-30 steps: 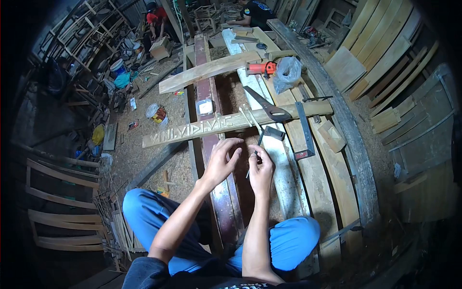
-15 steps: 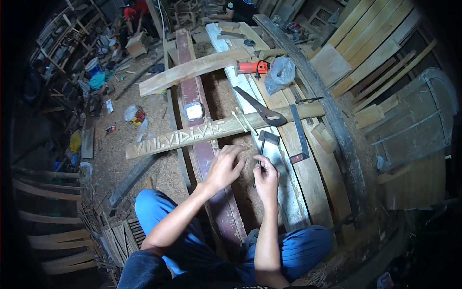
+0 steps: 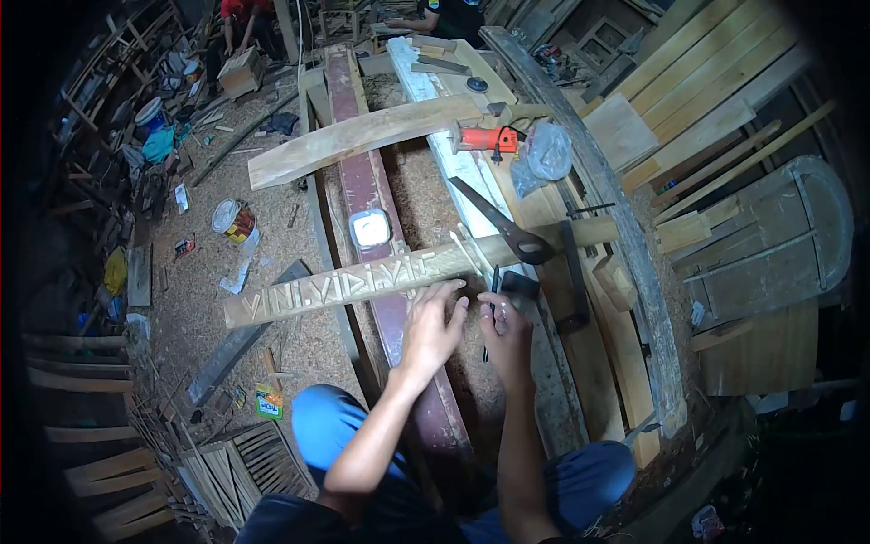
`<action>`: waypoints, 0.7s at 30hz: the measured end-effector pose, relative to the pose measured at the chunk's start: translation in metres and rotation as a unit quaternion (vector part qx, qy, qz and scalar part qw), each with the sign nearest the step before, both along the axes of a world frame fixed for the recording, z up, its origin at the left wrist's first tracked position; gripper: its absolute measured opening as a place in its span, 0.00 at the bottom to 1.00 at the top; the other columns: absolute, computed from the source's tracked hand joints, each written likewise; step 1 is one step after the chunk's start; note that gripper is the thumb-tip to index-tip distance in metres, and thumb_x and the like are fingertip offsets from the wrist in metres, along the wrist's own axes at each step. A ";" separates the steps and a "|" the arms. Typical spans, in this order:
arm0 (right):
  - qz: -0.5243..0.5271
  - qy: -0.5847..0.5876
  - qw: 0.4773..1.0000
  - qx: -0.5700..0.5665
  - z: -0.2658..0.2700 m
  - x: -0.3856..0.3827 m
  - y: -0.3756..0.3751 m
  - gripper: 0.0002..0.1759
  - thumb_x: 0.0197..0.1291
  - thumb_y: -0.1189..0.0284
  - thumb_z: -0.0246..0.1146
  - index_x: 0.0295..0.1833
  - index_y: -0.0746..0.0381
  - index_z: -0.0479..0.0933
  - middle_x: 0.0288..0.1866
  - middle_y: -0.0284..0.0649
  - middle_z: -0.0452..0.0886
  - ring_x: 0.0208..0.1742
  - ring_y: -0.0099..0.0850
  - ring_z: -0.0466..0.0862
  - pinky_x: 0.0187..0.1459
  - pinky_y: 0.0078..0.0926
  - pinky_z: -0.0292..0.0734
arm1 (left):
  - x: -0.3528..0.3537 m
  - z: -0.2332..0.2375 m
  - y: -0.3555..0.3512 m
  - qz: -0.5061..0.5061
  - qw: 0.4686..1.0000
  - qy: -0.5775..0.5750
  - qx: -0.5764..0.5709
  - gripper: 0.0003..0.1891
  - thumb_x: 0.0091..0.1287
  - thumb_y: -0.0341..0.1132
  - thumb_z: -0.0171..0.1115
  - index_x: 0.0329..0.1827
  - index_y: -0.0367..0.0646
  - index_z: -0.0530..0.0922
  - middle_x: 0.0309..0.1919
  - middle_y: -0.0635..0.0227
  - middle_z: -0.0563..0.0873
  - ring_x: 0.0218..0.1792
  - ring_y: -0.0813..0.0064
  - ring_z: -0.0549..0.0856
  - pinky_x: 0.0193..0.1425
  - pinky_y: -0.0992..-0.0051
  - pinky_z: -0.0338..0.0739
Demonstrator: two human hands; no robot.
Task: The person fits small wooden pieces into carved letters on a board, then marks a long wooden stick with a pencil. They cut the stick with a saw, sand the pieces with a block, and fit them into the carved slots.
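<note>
A wooden board (image 3: 237, 313) lies across the beams, with raised pale letters (image 3: 340, 285) reading "VINI.VIDI.VIC" along it. My left hand (image 3: 433, 326) is open at the board's near edge, just below the last letters, its fingers spread. In my right hand (image 3: 507, 334) a thin black pencil-like stick (image 3: 495, 279) is pinched, roughly upright. Beside that hand sits a small dark block (image 3: 520, 285). Thin pale wood strips (image 3: 471, 251) rest on the board left of a handsaw (image 3: 518, 238). A try square (image 3: 572, 281) lies to the right.
A white tub (image 3: 370, 229) stands on the reddish beam (image 3: 426, 399). Farther off are a curved plank (image 3: 362, 138), an orange power tool (image 3: 485, 139) and a plastic bag (image 3: 546, 152). Two people work at the back. Wood pieces and a paint can (image 3: 234, 220) lie on the floor.
The view has shifted slightly. My right hand, with the black stick, has come nearer the board's edge. My left hand stays spread beside it, also nearer the board.
</note>
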State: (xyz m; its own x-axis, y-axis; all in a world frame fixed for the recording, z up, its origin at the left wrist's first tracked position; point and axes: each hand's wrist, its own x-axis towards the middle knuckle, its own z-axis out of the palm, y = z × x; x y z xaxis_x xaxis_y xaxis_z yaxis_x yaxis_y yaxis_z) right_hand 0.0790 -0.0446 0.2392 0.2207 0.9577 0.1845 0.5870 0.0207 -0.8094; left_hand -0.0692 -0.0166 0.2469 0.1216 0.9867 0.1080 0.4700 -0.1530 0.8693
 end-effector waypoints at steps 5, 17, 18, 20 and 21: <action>0.008 0.008 0.999 -0.032 0.008 -0.019 0.039 0.09 0.68 0.73 0.66 0.52 0.58 0.85 0.37 0.48 0.87 0.36 0.42 0.86 0.40 0.39 0.80 | -0.005 0.007 0.026 0.096 0.995 -0.015 0.000 0.16 0.71 0.35 0.64 0.59 0.38 0.84 0.55 0.51 0.88 0.60 0.49 0.82 0.68 0.57 0.72; 0.009 0.062 0.998 -0.011 -0.080 0.044 0.078 0.13 0.64 0.76 0.64 0.53 0.61 0.85 0.38 0.50 0.88 0.38 0.45 0.89 0.43 0.40 0.82 | 0.025 -0.034 0.047 0.138 0.985 -0.015 -0.099 0.15 0.71 0.32 0.65 0.58 0.34 0.84 0.53 0.47 0.89 0.58 0.45 0.85 0.66 0.58 0.77; -0.011 0.069 0.997 -0.039 -0.087 0.052 0.080 0.12 0.63 0.76 0.65 0.52 0.61 0.85 0.38 0.50 0.88 0.37 0.46 0.88 0.42 0.40 0.82 | 0.030 -0.044 0.049 0.144 0.987 0.009 -0.069 0.15 0.71 0.32 0.65 0.57 0.34 0.84 0.52 0.47 0.89 0.57 0.45 0.86 0.65 0.58 0.77; -0.028 0.047 0.995 -0.089 -0.090 0.066 0.088 0.13 0.60 0.76 0.68 0.51 0.60 0.85 0.38 0.50 0.87 0.39 0.49 0.88 0.43 0.45 0.81 | 0.042 -0.061 0.049 0.159 0.986 0.015 -0.046 0.15 0.71 0.31 0.65 0.57 0.33 0.84 0.53 0.46 0.89 0.57 0.46 0.86 0.65 0.58 0.78; -0.021 0.050 0.995 -0.090 -0.097 0.072 0.094 0.13 0.60 0.76 0.68 0.51 0.60 0.85 0.38 0.50 0.87 0.39 0.49 0.88 0.43 0.45 0.81 | 0.050 -0.070 0.050 0.165 0.985 0.019 -0.046 0.15 0.71 0.31 0.65 0.57 0.33 0.84 0.53 0.46 0.89 0.57 0.46 0.86 0.65 0.58 0.78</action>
